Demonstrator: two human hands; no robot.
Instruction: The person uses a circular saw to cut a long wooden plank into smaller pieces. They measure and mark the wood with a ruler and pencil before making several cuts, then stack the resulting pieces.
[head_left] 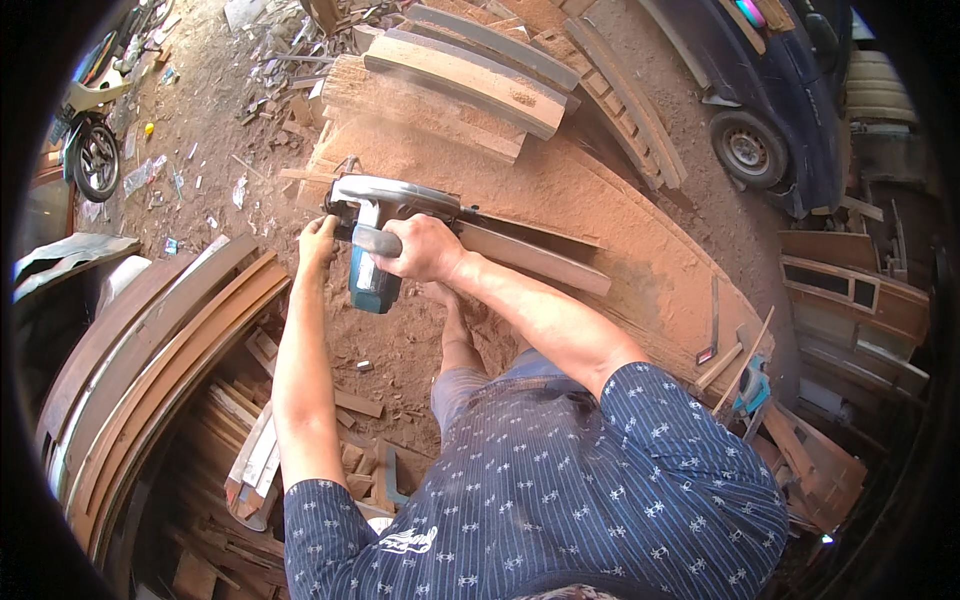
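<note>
A circular saw (395,190) with a silver guard and a teal-and-black body lies across a narrow wooden board (540,262) at the near edge of the worktop. My right hand (425,248) is wrapped round its grey-and-black handle. Just left of the saw, my left hand (318,240) is closed low at the worktop's near corner. What its fingers hold, whether board or saw base, is hidden. The blade cannot be seen. Orange-brown sawdust coats the wooden worktop (660,285). Below the saw, a bare foot and lower leg show on the dirt floor.
Thick beams (470,85) are stacked at the worktop's far end. An L-shaped square (711,320) and a teal power tool (752,385) lie at the right. Curved-looking planks (165,370) stand left. A dark vehicle (800,110) and a motorbike (97,155) stand beyond.
</note>
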